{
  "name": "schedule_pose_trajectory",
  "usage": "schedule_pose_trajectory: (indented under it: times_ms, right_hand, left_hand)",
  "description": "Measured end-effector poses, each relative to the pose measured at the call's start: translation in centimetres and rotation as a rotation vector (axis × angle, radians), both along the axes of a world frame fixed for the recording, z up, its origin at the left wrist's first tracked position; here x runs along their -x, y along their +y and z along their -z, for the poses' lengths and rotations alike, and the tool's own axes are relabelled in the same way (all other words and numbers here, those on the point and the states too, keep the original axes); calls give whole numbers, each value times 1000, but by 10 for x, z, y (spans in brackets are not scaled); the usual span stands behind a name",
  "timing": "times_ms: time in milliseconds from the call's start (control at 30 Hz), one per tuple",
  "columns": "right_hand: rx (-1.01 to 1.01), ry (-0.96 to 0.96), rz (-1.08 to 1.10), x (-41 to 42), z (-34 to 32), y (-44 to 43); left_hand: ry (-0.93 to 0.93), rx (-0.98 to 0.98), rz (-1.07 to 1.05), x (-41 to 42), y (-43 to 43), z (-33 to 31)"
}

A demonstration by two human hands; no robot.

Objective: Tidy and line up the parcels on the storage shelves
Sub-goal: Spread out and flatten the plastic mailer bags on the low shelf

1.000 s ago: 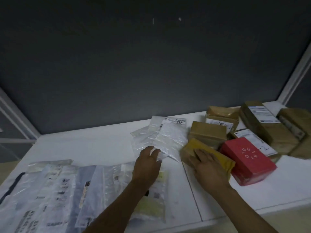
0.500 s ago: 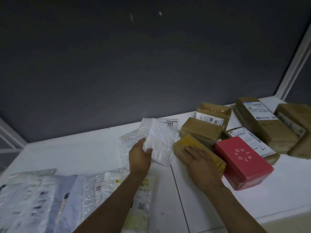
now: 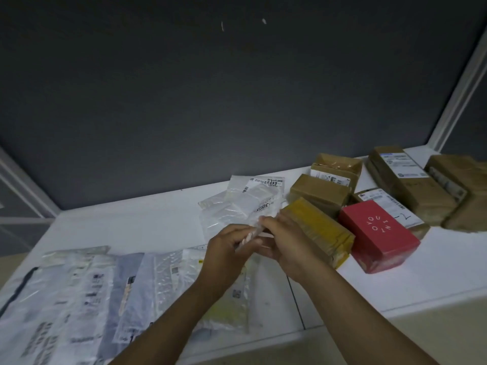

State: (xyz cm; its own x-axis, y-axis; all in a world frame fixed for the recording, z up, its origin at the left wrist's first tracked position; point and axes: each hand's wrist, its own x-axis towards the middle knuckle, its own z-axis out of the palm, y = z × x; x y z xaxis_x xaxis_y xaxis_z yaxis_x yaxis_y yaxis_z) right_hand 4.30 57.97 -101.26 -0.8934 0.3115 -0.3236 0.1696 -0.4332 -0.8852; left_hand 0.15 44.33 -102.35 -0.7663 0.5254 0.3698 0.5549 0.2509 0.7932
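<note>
left hand [image 3: 226,248] and right hand [image 3: 287,243] meet, both pinching the near edge of a clear plastic parcel [image 3: 242,206] at the middle of the white shelf [image 3: 131,225], just beside a yellow parcel [image 3: 319,230] and red box [image 3: 376,233].

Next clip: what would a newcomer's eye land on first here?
The left hand and right hand meet mid-frame, both gripping the near edge of a clear plastic parcel. Right of them a red box stands out among brown cartons; flat plastic mailers lie front-left on the shelf.

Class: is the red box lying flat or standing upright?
Flat: the red box rests on its broad face, lettered top upward.
</note>
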Motion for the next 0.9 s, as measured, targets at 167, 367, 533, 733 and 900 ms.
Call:
schedule_pose_trajectory:
  times_ms: [167, 367, 533, 733, 900]
  right_hand:
    - [-15, -39, 60, -17, 2, -1]
    - [54, -34, 41, -30, 8, -1]
    - [-61, -57, -21, -34, 9, -6]
    - [-866, 35, 58, -35, 4, -8]
    - [-1292, 25, -169, -24, 9, -15]
  left_hand:
    - [-90, 134, 58, -3, -24, -5]
    - [-350, 86, -252, -6, -44, -12]
    - [-669, -132, -333, -8, -53, -6]
    - [-18, 346, -158, 10, -77, -10]
    - [-93, 307, -72, 13, -72, -23]
